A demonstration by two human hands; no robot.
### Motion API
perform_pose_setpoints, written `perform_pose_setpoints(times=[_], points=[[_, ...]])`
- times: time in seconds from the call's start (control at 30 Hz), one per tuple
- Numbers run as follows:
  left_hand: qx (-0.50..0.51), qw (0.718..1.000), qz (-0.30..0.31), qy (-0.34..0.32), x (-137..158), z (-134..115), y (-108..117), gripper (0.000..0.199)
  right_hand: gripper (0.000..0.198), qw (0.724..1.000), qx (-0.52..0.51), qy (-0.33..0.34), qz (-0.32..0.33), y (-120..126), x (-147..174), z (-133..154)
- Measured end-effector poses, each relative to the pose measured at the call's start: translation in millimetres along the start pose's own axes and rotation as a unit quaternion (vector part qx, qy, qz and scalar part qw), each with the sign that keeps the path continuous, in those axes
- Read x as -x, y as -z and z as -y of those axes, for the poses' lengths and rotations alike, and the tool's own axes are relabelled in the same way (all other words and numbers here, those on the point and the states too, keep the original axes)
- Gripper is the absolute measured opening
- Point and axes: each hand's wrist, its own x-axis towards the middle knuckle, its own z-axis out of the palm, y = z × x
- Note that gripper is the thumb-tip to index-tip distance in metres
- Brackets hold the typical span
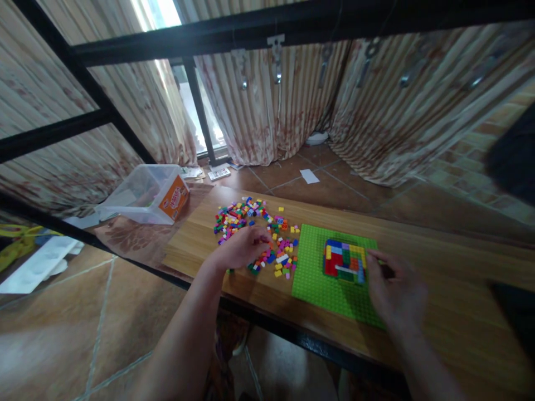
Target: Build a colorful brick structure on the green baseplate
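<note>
My left hand reaches over a spread of small coloured toy bricks, its fingers curled down among them. Whatever may be between those fingertips is too small to make out. To the right lies a green baseplate with a low, multicoloured brick build standing on it. My right hand is at the build's right side, thumb and fingers drawn together near its edge. Part of the baseplate is hidden behind this hand, and I cannot tell whether the fingertips hold a brick.
A long wooden table carries the bricks and baseplate. Beyond its left end, a clear plastic bin with an orange label rests on the floor. Black metal bars cross above, before striped curtains. A dark object is at the right edge.
</note>
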Motion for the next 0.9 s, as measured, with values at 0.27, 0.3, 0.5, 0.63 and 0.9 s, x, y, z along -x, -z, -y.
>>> perform_pose_setpoints(times=[0.27,0.3,0.5,0.63,0.9], points=[[0.215,0.976,0.025,0.008,-12,-17,-12,0.019,0.031,0.997,-0.064,0.043,0.008,-1,2,3],[0.246,0.969,0.02,0.017,-14,-20,-17,0.02,0.029,0.996,-0.079,0.048,0.012,-1,3,5],[0.438,0.895,0.007,0.086,-28,-47,-68,0.037,0.024,0.972,-0.172,0.092,0.128,-2,20,25],[0.54,0.836,0.04,0.087,-32,-64,-97,0.042,0.027,0.966,-0.186,0.104,0.145,2,34,29],[0.547,0.829,0.084,0.078,-34,-71,-107,0.04,0.025,0.973,-0.189,0.076,0.11,12,30,20]])
